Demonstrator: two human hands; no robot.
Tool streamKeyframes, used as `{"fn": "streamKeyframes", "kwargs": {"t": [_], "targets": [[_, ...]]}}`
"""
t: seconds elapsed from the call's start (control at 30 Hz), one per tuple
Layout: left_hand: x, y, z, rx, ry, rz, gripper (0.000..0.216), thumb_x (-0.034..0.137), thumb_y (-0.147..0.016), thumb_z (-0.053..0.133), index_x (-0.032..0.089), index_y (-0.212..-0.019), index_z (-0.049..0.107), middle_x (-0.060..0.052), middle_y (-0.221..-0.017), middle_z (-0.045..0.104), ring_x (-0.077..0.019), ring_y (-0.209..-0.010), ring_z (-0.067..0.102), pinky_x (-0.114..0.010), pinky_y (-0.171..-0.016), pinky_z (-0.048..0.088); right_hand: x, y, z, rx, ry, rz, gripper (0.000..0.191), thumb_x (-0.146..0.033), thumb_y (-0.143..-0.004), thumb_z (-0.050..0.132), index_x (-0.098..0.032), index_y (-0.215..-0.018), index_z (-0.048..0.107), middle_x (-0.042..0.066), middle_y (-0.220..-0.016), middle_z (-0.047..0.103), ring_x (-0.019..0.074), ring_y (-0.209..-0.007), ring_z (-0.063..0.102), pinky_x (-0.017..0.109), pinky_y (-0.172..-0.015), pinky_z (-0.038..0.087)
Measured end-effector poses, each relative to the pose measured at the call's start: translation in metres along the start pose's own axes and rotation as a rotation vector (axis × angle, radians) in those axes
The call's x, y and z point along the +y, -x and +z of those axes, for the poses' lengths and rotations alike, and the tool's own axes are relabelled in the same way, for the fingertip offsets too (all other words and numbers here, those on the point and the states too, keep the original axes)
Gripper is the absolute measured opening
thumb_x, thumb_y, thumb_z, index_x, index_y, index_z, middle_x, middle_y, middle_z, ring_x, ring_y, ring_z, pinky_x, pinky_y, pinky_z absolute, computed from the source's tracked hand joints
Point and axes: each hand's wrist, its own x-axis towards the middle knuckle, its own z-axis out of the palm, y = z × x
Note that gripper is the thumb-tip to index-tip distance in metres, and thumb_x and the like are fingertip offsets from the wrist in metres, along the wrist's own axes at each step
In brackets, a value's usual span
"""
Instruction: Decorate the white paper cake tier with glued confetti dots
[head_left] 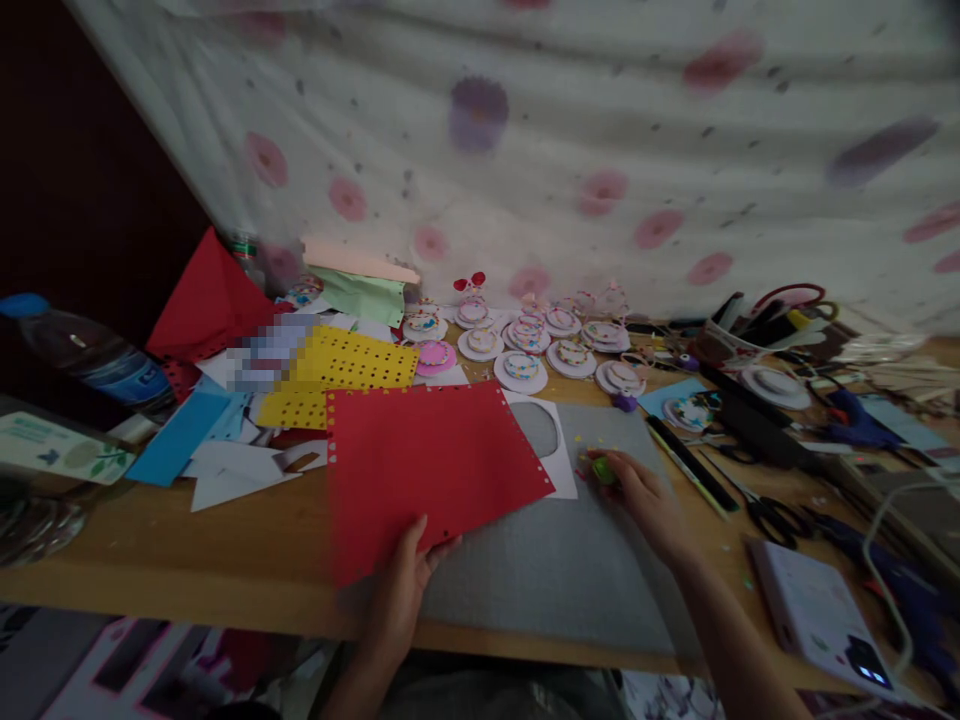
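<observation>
My left hand (403, 588) grips the lower edge of a red paper sheet (427, 460), thumb on top. Small holes run along the sheet's top, left and right edges. My right hand (641, 500) is closed around a small green object (603, 471), which looks like a paper punch, to the right of the sheet. It is low over a grey cutting mat (555, 590), beside tiny yellow and pink paper bits. A white sheet with a round cutout (566, 475) lies partly under the red paper.
Several decorated round paper pieces (520, 371) line the back. Hole-punched yellow paper (360, 360), blue paper (184, 430) and a bottle (97, 350) are at left. Black scissors (776, 515), a pen cup (739, 340), a blue glue gun (862, 420) and a white power bank (817, 610) are at right.
</observation>
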Motion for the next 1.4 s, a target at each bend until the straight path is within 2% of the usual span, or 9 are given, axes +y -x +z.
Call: {"fn": "streamKeyframes", "kwargs": {"t": [0.2,0.3,0.4,0.6,0.77,0.93,1.03,1.13,1.4], "targets": [[-0.002,-0.007,-0.005,-0.113,-0.150,-0.029,0.027,0.033,-0.066,0.074,0.013,-0.083,0.066,-0.005,-0.074,0.073,-0.0222,-0.069,0.070,-0.035,-0.065,0.058,0.007,0.001,-0.005,-0.076,-0.082,0.046,0.042,-0.055,-0.080,0.058,-0.020,-0.096,0.074,0.008,-0.101,0.068,0.0175,-0.070,0.052,0.029,-0.060,0.040],[-0.003,-0.010,-0.008,-0.172,-0.225,-0.062,0.033,0.041,-0.063,0.077,0.010,-0.067,0.068,-0.009,-0.061,0.071,-0.0176,-0.051,0.063,-0.027,-0.050,0.050,0.003,0.005,-0.007,-0.107,-0.280,0.077,0.036,-0.052,-0.077,0.063,-0.021,-0.094,0.075,0.009,-0.098,0.069,0.0195,-0.075,0.055,0.030,-0.060,0.041],[-0.004,-0.006,-0.009,-0.231,-0.374,-0.012,0.043,0.053,-0.070,0.069,0.012,-0.057,0.067,-0.007,-0.057,0.068,-0.0123,-0.047,0.055,-0.023,-0.047,0.041,-0.006,0.020,-0.003,-0.149,-0.475,0.137,0.034,-0.046,-0.073,0.070,-0.022,-0.095,0.076,0.008,-0.088,0.069,0.0186,-0.070,0.056,0.031,-0.062,0.043],[-0.002,0.003,-0.007,-0.297,-0.611,0.131,0.059,0.061,-0.086,0.044,0.018,-0.048,0.057,-0.001,-0.048,0.054,-0.0113,-0.045,0.044,-0.025,-0.052,0.035,-0.015,0.069,0.029,-0.404,-0.518,0.166,0.037,-0.039,-0.078,0.071,-0.025,-0.112,0.068,0.008,-0.100,0.069,0.0197,-0.088,0.060,0.032,-0.078,0.046],[0.001,0.006,-0.002,-0.337,-0.663,0.166,0.064,0.065,-0.086,0.038,0.019,-0.042,0.051,0.000,-0.043,0.045,-0.0118,-0.044,0.039,-0.026,-0.053,0.032,-0.006,0.087,0.057,-0.480,-0.472,0.107,0.029,-0.040,-0.080,0.070,-0.027,-0.106,0.070,0.004,-0.100,0.066,0.0163,-0.086,0.058,0.029,-0.078,0.045],[0.003,0.013,0.003,-0.333,-0.701,0.157,0.066,0.070,-0.083,0.035,0.022,-0.039,0.042,0.002,-0.042,0.038,-0.0122,-0.043,0.036,-0.027,-0.052,0.029,0.001,0.097,0.082,-0.572,-0.427,0.106,0.027,-0.037,-0.074,0.077,-0.025,-0.097,0.069,-0.001,-0.083,0.062,0.0120,-0.075,0.054,0.024,-0.069,0.043],[0.002,0.018,0.004,-0.335,-0.776,0.157,0.068,0.073,-0.083,0.031,0.022,-0.039,0.041,0.002,-0.042,0.037,-0.0125,-0.044,0.036,-0.028,-0.054,0.031,0.001,0.102,0.096,-0.567,-0.495,0.153,0.026,-0.040,-0.072,0.078,-0.021,-0.086,0.068,-0.001,-0.077,0.059,0.0108,-0.070,0.052,0.023,-0.064,0.041],[0.002,0.022,0.005,-0.338,-0.858,0.148,0.071,0.076,-0.081,0.027,0.022,-0.038,0.043,0.002,-0.041,0.038,-0.0126,-0.044,0.036,-0.029,-0.056,0.032,-0.002,0.103,0.105,-0.535,-0.563,0.185,0.031,-0.040,-0.070,0.080,-0.021,-0.090,0.067,0.000,-0.083,0.061,0.0112,-0.072,0.053,0.023,-0.063,0.041],[0.005,0.027,0.009,-0.315,-0.894,0.137,0.075,0.085,-0.073,0.024,0.023,-0.037,0.044,0.000,-0.041,0.038,-0.0135,-0.044,0.037,-0.029,-0.055,0.034,-0.002,0.105,0.104,-0.522,-0.599,0.159,0.030,-0.038,-0.070,0.080,-0.020,-0.088,0.065,0.000,-0.083,0.060,0.0121,-0.074,0.052,0.024,-0.065,0.039]]}}
